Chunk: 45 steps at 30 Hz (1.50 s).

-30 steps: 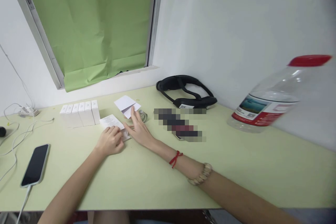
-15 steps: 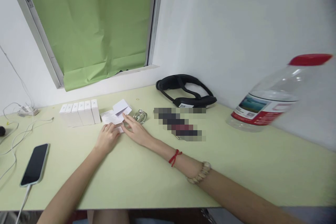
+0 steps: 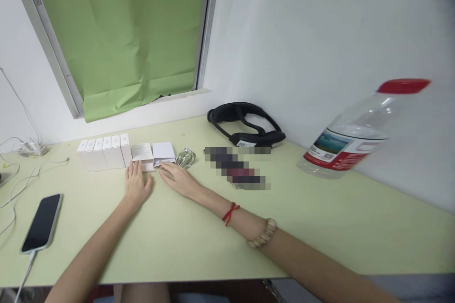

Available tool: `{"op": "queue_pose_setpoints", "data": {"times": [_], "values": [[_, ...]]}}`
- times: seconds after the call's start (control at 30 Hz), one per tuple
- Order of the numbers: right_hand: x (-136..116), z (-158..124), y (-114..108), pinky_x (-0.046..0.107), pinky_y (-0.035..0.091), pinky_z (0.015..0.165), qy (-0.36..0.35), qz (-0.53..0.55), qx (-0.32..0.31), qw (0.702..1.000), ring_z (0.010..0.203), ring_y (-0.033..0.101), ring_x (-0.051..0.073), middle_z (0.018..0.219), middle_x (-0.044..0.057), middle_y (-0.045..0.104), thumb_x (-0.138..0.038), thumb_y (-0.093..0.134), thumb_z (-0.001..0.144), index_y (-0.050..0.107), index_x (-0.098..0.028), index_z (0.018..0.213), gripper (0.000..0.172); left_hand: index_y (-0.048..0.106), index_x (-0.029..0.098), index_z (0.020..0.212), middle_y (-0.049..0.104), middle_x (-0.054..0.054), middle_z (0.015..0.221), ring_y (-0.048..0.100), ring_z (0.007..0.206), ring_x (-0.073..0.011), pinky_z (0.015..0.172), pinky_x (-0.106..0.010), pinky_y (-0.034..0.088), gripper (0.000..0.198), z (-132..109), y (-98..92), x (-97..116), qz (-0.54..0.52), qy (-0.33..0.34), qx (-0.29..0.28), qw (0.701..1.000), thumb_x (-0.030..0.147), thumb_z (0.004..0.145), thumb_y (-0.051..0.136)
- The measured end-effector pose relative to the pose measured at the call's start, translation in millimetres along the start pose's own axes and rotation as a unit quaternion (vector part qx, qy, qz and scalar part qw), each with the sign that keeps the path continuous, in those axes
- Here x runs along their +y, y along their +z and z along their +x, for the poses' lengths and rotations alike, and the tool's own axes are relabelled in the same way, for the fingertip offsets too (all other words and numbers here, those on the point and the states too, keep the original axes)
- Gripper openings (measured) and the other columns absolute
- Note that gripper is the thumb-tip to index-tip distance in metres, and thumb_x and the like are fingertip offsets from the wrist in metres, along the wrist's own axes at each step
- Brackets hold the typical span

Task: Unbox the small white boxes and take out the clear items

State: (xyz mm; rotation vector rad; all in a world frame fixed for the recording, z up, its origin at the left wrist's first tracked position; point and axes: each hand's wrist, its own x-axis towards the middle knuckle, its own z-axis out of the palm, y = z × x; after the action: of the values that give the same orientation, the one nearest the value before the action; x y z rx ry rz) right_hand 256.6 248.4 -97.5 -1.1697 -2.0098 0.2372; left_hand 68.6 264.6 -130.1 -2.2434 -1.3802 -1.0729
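My left hand (image 3: 136, 183) lies flat on the pale green table (image 3: 199, 236), fingers stretched toward a small white box with printed text (image 3: 142, 155). My right hand (image 3: 177, 179) also rests flat, fingertips touching the front of a second small white box (image 3: 163, 152). Both boxes stand at the right end of a row of several white boxes (image 3: 103, 152). A small clear shiny object (image 3: 186, 156) sits just right of the second box.
A phone on a cable (image 3: 40, 222) lies at the left. White cables and a charger (image 3: 30, 148) are at the far left. A black headband device (image 3: 245, 125) lies by the wall. A large water bottle with red cap (image 3: 359, 135) stands at right.
The folded white cards and box that my hands were handling have been pushed back and left into line with the row of boxes. Both hands have flattened out.
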Motion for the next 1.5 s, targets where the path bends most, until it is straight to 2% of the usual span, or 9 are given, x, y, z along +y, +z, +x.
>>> {"op": "queue_pose_setpoints", "data": {"times": [0.13, 0.27, 0.47, 0.63, 0.83, 1.0, 1.17, 1.3, 1.5], "values": [[-5.7, -0.4, -4.0, 0.036, 0.053, 0.087, -0.018, -0.009, 0.018, 1.000, 0.095, 0.064, 0.021, 0.110, 0.011, 0.064, -0.025, 0.043, 0.092, 0.067, -0.014, 0.113, 0.033, 0.047, 0.014, 0.130, 0.055, -0.014, 0.132, 0.044, 0.130, -0.0317, 0.104, -0.050, 0.039, 0.042, 2.6, -8.6, 3.1, -0.009, 0.025, 0.007, 1.000, 0.032, 0.092, 0.044], [-15.0, -2.4, -11.6, 0.031, 0.053, 0.077, 0.019, -0.078, -0.010, 0.997, 0.077, 0.064, 0.014, 0.125, 0.008, 0.058, -0.023, 0.049, 0.091, 0.066, -0.020, 0.115, 0.030, 0.053, 0.018, 0.117, 0.061, -0.009, 0.117, 0.055, 0.111, -0.0235, 0.102, -0.044, 0.039, 0.029, 8.9, -27.5, 13.8, -0.020, 0.042, -0.041, 0.998, 0.029, 0.094, 0.040], [-21.1, -3.4, -15.6, 0.031, 0.051, 0.083, 0.077, -0.171, -0.072, 0.980, 0.100, 0.064, 0.020, 0.137, 0.008, 0.052, -0.024, 0.050, 0.092, 0.065, -0.019, 0.118, 0.031, 0.060, 0.016, 0.105, 0.062, -0.008, 0.112, 0.056, 0.107, -0.0202, 0.108, -0.042, 0.032, 0.027, 15.1, -41.9, 25.6, -0.013, 0.001, -0.188, 0.982, 0.027, 0.096, 0.036], [-18.7, -2.5, -12.6, 0.034, 0.051, 0.084, 0.079, -0.202, -0.084, 0.972, 0.104, 0.063, 0.024, 0.143, 0.009, 0.048, -0.026, 0.048, 0.093, 0.056, -0.013, 0.132, 0.042, 0.060, 0.015, 0.113, 0.061, -0.008, 0.119, 0.054, 0.113, -0.0210, 0.108, -0.040, 0.032, 0.029, 15.7, -41.5, 25.8, -0.025, -0.014, -0.206, 0.978, 0.025, 0.095, 0.040], [-15.4, -1.6, -12.0, 0.030, 0.047, 0.072, 0.042, -0.195, 0.013, 0.980, 0.087, 0.065, 0.018, 0.128, 0.006, 0.058, -0.022, 0.047, 0.092, 0.065, -0.019, 0.119, 0.032, 0.057, 0.012, 0.121, 0.058, -0.010, 0.128, 0.047, 0.125, -0.0225, 0.109, -0.040, 0.032, 0.033, 16.4, -41.1, 24.9, -0.024, -0.038, -0.212, 0.976, 0.024, 0.094, 0.043], [-16.6, 2.6, -25.3, 0.035, 0.042, 0.087, -0.054, -0.253, 0.140, 0.956, 0.101, 0.058, 0.022, 0.115, 0.008, 0.062, -0.015, 0.046, 0.091, 0.069, -0.021, 0.110, 0.030, 0.057, 0.012, 0.121, 0.058, -0.009, 0.125, 0.051, 0.119, -0.0232, 0.106, -0.040, 0.035, 0.033, 17.8, -44.6, 25.9, -0.023, -0.031, -0.232, 0.972, 0.025, 0.094, 0.042], [-3.2, 6.9, -29.7, 0.040, 0.037, 0.094, -0.030, -0.315, 0.139, 0.938, 0.114, 0.048, 0.028, 0.126, 0.014, 0.055, -0.012, 0.054, 0.083, 0.065, -0.017, 0.118, 0.036, 0.058, 0.013, 0.118, 0.059, -0.009, 0.122, 0.052, 0.116, -0.0235, 0.104, -0.040, 0.037, 0.032, 18.1, -45.1, 25.0, -0.017, -0.029, -0.229, 0.973, 0.023, 0.092, 0.043], [11.0, 7.7, -27.8, 0.040, 0.035, 0.096, -0.003, -0.319, 0.144, 0.937, 0.118, 0.044, 0.029, 0.125, 0.015, 0.053, -0.010, 0.052, 0.083, 0.064, -0.017, 0.116, 0.036, 0.059, 0.014, 0.112, 0.059, -0.010, 0.120, 0.053, 0.115, -0.0236, 0.102, -0.040, 0.039, 0.028, 16.6, -41.0, 21.6, -0.024, -0.019, -0.209, 0.977, 0.022, 0.090, 0.043], [24.8, 7.5, -30.2, 0.039, 0.036, 0.093, -0.004, -0.326, 0.162, 0.931, 0.118, 0.044, 0.029, 0.126, 0.015, 0.053, -0.013, 0.052, 0.087, 0.064, -0.018, 0.118, 0.033, 0.059, 0.015, 0.105, 0.058, -0.011, 0.116, 0.054, 0.113, -0.0236, 0.103, -0.039, 0.042, 0.023, 13.9, -35.8, 17.5, -0.055, -0.004, -0.188, 0.981, 0.020, 0.089, 0.044]]}}
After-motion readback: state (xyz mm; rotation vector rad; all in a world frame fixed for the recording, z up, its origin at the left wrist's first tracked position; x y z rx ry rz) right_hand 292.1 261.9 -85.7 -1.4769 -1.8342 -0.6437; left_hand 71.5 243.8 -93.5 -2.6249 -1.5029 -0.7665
